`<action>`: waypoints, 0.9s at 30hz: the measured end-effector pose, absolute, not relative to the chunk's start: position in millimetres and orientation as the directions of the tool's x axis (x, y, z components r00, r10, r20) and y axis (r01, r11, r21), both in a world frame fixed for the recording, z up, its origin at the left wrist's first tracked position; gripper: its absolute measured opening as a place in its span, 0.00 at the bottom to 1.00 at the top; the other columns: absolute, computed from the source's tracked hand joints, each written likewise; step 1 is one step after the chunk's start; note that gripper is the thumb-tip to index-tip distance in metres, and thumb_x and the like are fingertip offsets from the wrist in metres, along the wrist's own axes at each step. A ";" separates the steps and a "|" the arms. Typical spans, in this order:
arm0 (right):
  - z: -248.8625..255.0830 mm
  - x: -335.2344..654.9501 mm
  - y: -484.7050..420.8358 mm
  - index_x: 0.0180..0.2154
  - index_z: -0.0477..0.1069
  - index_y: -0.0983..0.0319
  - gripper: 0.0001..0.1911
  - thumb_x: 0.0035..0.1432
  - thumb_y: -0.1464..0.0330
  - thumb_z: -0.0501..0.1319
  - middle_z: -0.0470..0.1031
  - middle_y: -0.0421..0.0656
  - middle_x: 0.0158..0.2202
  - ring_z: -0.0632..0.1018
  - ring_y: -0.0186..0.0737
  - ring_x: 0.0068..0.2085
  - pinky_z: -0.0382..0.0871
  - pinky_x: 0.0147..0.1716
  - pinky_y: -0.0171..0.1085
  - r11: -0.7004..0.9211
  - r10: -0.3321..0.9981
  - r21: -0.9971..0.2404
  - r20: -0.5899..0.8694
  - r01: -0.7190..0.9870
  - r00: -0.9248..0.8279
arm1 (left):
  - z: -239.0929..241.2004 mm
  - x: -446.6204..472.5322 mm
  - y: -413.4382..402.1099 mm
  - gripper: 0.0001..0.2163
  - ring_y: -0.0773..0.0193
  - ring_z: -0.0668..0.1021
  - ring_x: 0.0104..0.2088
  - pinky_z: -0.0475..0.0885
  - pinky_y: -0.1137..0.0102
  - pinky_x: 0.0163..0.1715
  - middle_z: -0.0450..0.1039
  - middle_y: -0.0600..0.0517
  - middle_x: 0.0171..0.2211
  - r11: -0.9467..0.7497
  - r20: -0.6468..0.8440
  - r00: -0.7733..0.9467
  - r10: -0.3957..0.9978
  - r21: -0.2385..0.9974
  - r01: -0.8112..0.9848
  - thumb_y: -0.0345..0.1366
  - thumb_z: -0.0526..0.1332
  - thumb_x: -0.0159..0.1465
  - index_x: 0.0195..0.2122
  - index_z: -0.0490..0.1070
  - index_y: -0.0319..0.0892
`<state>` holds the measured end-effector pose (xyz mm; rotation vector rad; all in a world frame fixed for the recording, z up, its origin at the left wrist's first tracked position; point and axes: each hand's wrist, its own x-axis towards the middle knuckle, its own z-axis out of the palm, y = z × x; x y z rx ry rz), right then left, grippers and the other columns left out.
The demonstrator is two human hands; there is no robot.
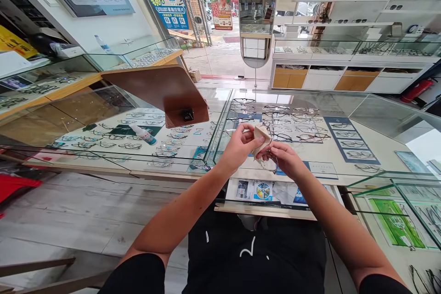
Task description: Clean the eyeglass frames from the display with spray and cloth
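Above the glass display case, my left hand (243, 144) is closed on a beige cleaning cloth (261, 137), its fingers bunching the fabric. My right hand (283, 157) grips a pair of eyeglasses (274, 165) with a thin frame, close against the cloth. One lens rim hangs below the fingers; the rest of the glasses is covered by the cloth and both hands. Under the glass, rows of eyeglasses (276, 108) lie behind my hands.
A spray bottle (143, 134) and a brown mirror stand (161, 87) are on the case at left. Leaflets (263, 190) lie in a pulled-out drawer below my hands. A green packet (396, 222) sits in the right case; an oval mirror (255, 50) stands beyond.
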<state>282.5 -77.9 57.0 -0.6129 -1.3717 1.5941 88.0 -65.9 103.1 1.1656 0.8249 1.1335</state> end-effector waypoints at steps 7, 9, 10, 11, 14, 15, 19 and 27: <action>58.5 281.3 -79.9 0.40 0.86 0.59 0.19 0.63 0.50 0.73 0.85 0.49 0.40 0.75 0.45 0.38 0.70 0.44 0.44 -0.015 0.869 -0.931 0.169 -0.366 -0.465 | 98.8 92.3 -68.1 0.27 0.68 0.78 0.28 0.72 0.71 0.27 0.81 0.52 0.40 0.086 0.029 0.312 0.950 0.933 -0.348 0.46 0.80 0.56 0.51 0.72 0.42; 58.3 281.8 -80.0 0.39 0.86 0.59 0.19 0.62 0.50 0.73 0.85 0.49 0.39 0.75 0.44 0.38 0.70 0.44 0.44 -0.027 0.872 -0.929 0.159 -0.369 -0.464 | 99.4 94.9 -69.2 0.24 0.69 0.75 0.25 0.71 0.71 0.25 0.80 0.53 0.37 0.077 0.050 0.345 0.937 0.936 -0.344 0.48 0.79 0.58 0.48 0.75 0.41; 58.2 282.1 -80.1 0.39 0.86 0.60 0.19 0.62 0.50 0.74 0.85 0.49 0.38 0.74 0.44 0.37 0.70 0.43 0.44 -0.031 0.873 -0.929 0.155 -0.369 -0.463 | 100.0 96.0 -69.7 0.23 0.70 0.74 0.24 0.70 0.70 0.25 0.79 0.53 0.35 0.071 0.064 0.364 0.929 0.935 -0.347 0.49 0.78 0.60 0.46 0.76 0.40; 58.0 282.4 -80.1 0.39 0.86 0.60 0.20 0.61 0.49 0.74 0.85 0.49 0.38 0.74 0.44 0.37 0.70 0.43 0.44 -0.034 0.873 -0.928 0.153 -0.370 -0.464 | 100.8 96.9 -70.2 0.22 0.70 0.73 0.23 0.71 0.70 0.25 0.78 0.54 0.32 0.069 0.078 0.384 0.920 0.933 -0.353 0.50 0.78 0.61 0.44 0.77 0.40; 57.0 283.1 -79.5 0.39 0.85 0.61 0.20 0.61 0.49 0.74 0.84 0.49 0.38 0.74 0.44 0.37 0.70 0.43 0.44 -0.035 0.871 -0.930 0.150 -0.365 -0.467 | 103.1 97.8 -70.8 0.21 0.70 0.72 0.21 0.71 0.68 0.27 0.74 0.56 0.25 0.095 0.079 0.440 0.894 0.928 -0.359 0.52 0.78 0.62 0.40 0.76 0.40; 56.1 283.1 -79.0 0.39 0.85 0.61 0.20 0.62 0.50 0.74 0.84 0.49 0.37 0.74 0.44 0.37 0.70 0.43 0.44 -0.033 0.871 -0.932 0.150 -0.361 -0.467 | 103.6 97.8 -70.8 0.21 0.69 0.72 0.21 0.71 0.68 0.27 0.74 0.56 0.24 0.108 0.069 0.450 0.890 0.928 -0.356 0.52 0.78 0.61 0.39 0.76 0.40; 50.2 282.3 -76.4 0.39 0.86 0.60 0.19 0.62 0.50 0.73 0.83 0.48 0.37 0.73 0.44 0.37 0.70 0.42 0.44 -0.016 0.876 -0.932 0.161 -0.362 -0.454 | 104.4 97.8 -71.0 0.22 0.70 0.70 0.22 0.70 0.69 0.27 0.72 0.57 0.25 0.156 0.036 0.462 0.886 0.916 -0.370 0.51 0.80 0.58 0.39 0.75 0.41; 50.0 280.4 -76.1 0.37 0.85 0.60 0.19 0.62 0.50 0.73 0.82 0.48 0.36 0.73 0.44 0.36 0.69 0.43 0.45 -0.035 0.873 -0.923 0.159 -0.383 -0.462 | 107.7 97.7 -73.1 0.21 0.72 0.67 0.22 0.71 0.70 0.27 0.70 0.58 0.24 0.141 0.070 0.482 0.873 0.911 -0.387 0.49 0.80 0.59 0.40 0.74 0.40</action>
